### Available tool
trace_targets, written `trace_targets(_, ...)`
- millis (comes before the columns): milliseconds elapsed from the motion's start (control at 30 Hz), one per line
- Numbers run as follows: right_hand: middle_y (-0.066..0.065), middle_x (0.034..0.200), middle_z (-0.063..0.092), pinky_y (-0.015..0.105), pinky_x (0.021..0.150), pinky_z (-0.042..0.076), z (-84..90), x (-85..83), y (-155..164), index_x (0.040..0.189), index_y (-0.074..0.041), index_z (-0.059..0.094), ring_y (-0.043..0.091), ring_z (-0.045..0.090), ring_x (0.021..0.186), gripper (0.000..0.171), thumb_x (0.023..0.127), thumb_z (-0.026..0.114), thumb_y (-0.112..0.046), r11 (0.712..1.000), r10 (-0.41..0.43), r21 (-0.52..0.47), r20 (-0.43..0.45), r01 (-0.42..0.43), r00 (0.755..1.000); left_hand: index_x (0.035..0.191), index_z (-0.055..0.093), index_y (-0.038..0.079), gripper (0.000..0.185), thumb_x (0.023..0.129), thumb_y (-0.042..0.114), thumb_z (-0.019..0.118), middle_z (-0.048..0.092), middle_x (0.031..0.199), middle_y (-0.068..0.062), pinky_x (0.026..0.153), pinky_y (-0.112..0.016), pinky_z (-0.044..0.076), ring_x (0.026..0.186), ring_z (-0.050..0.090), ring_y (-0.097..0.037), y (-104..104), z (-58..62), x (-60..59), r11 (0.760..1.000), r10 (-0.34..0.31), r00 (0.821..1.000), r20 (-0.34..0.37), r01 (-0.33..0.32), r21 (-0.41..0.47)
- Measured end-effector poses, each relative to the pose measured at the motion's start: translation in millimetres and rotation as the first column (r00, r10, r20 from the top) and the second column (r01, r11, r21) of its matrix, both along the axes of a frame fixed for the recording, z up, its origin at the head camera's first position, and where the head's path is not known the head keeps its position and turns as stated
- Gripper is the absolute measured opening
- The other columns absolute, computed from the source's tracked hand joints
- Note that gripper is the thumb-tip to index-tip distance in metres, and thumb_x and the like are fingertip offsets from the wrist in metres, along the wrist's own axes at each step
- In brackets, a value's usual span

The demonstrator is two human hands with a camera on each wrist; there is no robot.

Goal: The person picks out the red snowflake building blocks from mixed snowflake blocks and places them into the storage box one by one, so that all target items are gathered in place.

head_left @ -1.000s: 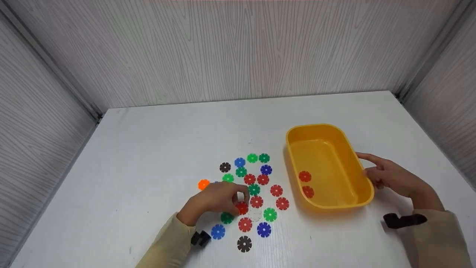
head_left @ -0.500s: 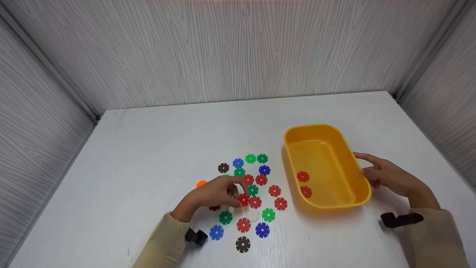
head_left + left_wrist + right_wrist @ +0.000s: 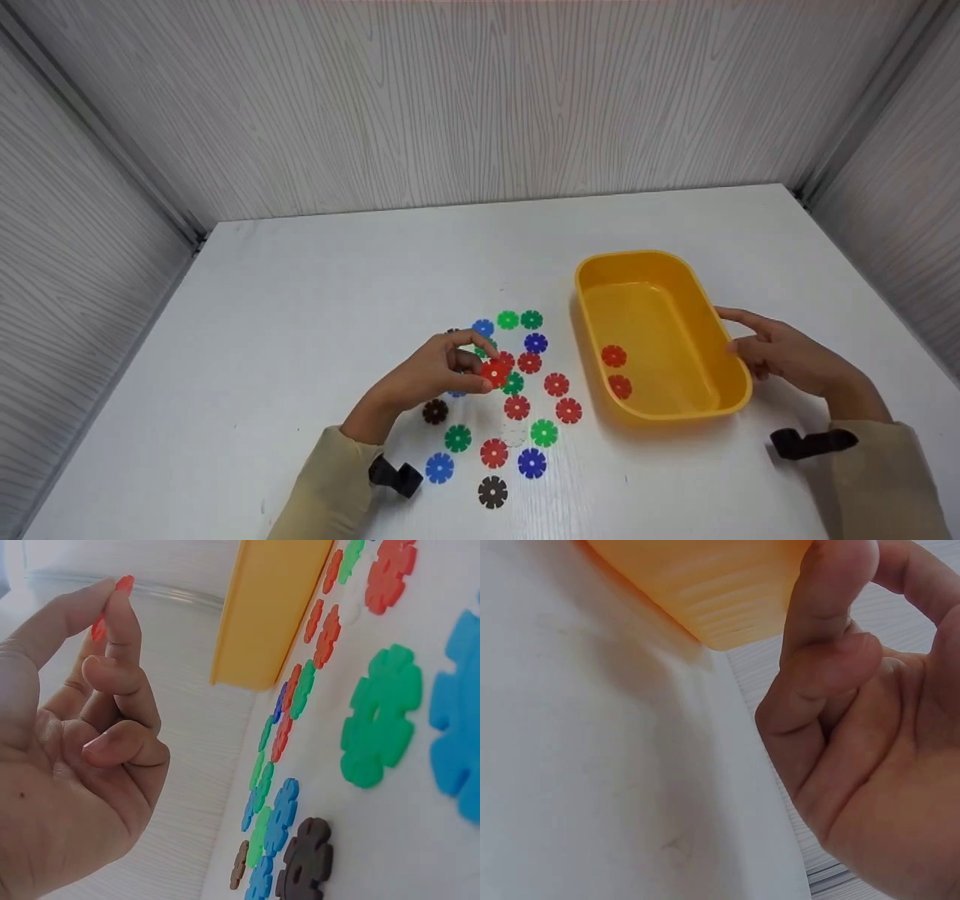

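Note:
My left hand (image 3: 424, 379) pinches a red snowflake disc (image 3: 494, 373) between thumb and index finger, raised over the scattered discs in the head view. In the left wrist view, the fingertips cover most of that disc (image 3: 124, 585); the other fingers are curled loosely. A yellow plastic bin (image 3: 652, 330) stands to the right, with two red discs (image 3: 616, 371) lying inside near its left wall. My right hand (image 3: 795, 356) touches the bin's outer right side, index finger extended along it and thumb against the wall. The right wrist view shows its other fingers loosely bent.
Several flat snowflake discs lie on the white table (image 3: 315, 315), among them a dark blue disc (image 3: 532, 463), a green disc (image 3: 544, 433) and a black disc (image 3: 493, 492). My left hand hides some. Pale wood-grain panels (image 3: 480, 105) enclose the back and sides.
The pinched red disc has come up off the table as my left hand rose and moved slightly away from me. My right hand has stayed against the bin.

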State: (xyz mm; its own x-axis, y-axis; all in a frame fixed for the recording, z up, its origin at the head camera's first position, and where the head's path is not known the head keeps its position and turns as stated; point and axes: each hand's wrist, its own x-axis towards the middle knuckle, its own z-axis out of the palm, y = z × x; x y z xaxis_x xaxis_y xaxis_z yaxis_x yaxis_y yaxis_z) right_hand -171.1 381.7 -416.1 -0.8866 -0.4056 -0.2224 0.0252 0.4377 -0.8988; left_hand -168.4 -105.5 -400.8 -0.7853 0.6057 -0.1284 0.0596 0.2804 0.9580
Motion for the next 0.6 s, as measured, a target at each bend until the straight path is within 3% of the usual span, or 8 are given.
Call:
trace_targets(367, -0.001, 0.071, 0.057, 0.028, 0.058, 0.049, 1.5, 1.6, 1.0, 0.151, -0.007, 0.024, 0.022, 0.049, 0.059, 0.057, 0.101, 0.048, -0.020, 1.000, -0.010, 0.012, 0.005, 0.010, 1.000, 0.114, 0.061, 0.007, 0.035, 0.083, 0.014, 0.074, 0.069, 0.083, 0.004, 0.069, -0.026, 0.051, 0.077, 0.063, -0.018, 9.8, 0.3, 2.4, 0.998, 0.003, 1.000, 0.027, -0.005, 0.067)
trace_targets(600, -0.002, 0.069, 0.056, 0.028, 0.057, 0.047, 0.6, 0.6, -0.8, 0.151, -0.007, 0.025, 0.021, 0.047, 0.057, 0.057, 0.100, 0.048, -0.020, 1.000, -0.002, 0.008, 0.005, 0.002, 1.000, 0.118, 0.058, 0.010, 0.037, 0.085, 0.019, 0.073, 0.069, 0.083, 0.003, 0.083, -0.031, 0.055, 0.090, 0.068, -0.034, 23.0, -0.8, 3.9, 0.992, 0.068, 0.997, 0.030, -0.071, 0.103)
